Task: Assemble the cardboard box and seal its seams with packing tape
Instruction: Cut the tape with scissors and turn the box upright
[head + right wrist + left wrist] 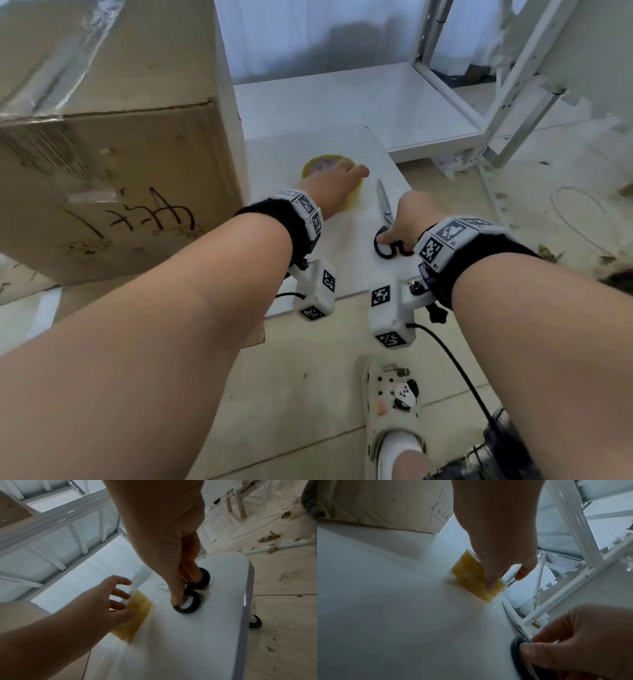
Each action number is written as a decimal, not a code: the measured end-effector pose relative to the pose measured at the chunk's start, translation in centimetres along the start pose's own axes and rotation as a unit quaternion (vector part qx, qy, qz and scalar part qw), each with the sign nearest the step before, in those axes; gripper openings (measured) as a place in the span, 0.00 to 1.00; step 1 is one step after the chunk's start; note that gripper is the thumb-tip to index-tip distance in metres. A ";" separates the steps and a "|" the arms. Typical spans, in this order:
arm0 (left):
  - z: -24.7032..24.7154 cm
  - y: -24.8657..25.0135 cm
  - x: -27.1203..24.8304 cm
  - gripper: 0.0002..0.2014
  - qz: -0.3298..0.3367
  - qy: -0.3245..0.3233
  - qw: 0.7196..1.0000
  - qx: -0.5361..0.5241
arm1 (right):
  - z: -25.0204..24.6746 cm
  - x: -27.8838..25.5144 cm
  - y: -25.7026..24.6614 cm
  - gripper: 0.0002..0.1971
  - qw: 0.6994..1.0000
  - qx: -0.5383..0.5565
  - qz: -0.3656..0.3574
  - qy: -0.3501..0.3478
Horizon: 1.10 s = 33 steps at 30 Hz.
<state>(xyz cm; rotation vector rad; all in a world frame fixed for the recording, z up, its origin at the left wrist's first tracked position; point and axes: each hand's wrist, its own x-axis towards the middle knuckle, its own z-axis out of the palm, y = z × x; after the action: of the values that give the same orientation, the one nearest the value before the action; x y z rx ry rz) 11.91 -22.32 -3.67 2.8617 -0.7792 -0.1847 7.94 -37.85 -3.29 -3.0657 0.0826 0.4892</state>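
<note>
A big brown cardboard box (120, 154) with clear tape along its top seam stands on the left, beside the white table (342, 260). On that table lies a yellowish roll of packing tape (313, 163). My left hand (339, 181) grips the roll, thumb on its outer face (471, 580) and fingers spread over its top (135, 620). To the right lie scissors (384, 202) with black handles, blades pointing away. My right hand (409, 216) holds their handles: the thumb sits in the near loop (190, 604) and the fingers are at the far loop.
A white metal shelf frame (455, 102) lies behind and to the right of the table. The tiled floor (548, 212) on the right carries cardboard scraps and a thin wire loop. The table edge (247, 588) has a caster below it. My shoe (390, 404) stands near the front.
</note>
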 end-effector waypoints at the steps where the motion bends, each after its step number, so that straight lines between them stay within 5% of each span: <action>1: 0.0 0.0 -0.2 0.29 -0.008 -0.002 1.000 -0.006 | 0.2 -0.1 -0.1 0.17 1.000 -0.005 -0.008 0.005; 4: -0.7 -0.1 -1.3 0.30 -0.017 0.020 1.000 -0.001 | 1.0 0.0 -0.5 0.28 0.999 -0.010 -0.009 0.033; 13: -5.6 0.6 -6.2 0.23 -0.031 0.114 0.990 0.076 | -3.4 -2.8 -3.4 0.17 0.998 0.010 -0.037 0.054; 15: -7.1 0.7 -7.7 0.21 -0.017 0.140 0.985 0.094 | -4.5 -3.8 -4.8 0.07 0.993 0.037 -0.048 0.098; 22: -13.1 -0.8 -15.8 0.18 0.023 0.275 0.955 0.113 | -9.1 -7.8 -10.6 0.16 0.932 0.213 -0.154 0.250; 27: -14.4 -6.8 -23.7 0.17 -0.106 0.336 0.925 0.141 | -11.0 -10.7 -17.1 0.17 0.885 0.264 -0.279 0.265; 30: -14.2 -10.1 -27.7 0.25 -0.222 0.367 0.896 0.114 | -10.3 -11.5 -20.3 0.18 0.917 0.183 -0.253 0.248; 33: -13.6 -12.4 -29.9 0.26 -0.351 0.311 0.883 0.026 | -9.3 -11.6 -21.9 0.20 0.935 0.155 -0.227 0.224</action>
<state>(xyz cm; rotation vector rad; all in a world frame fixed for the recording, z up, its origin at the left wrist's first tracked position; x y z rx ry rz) -5.41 5.30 9.43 2.8219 0.3848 0.6495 1.11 -15.86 9.72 -2.6876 -0.4780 -0.2304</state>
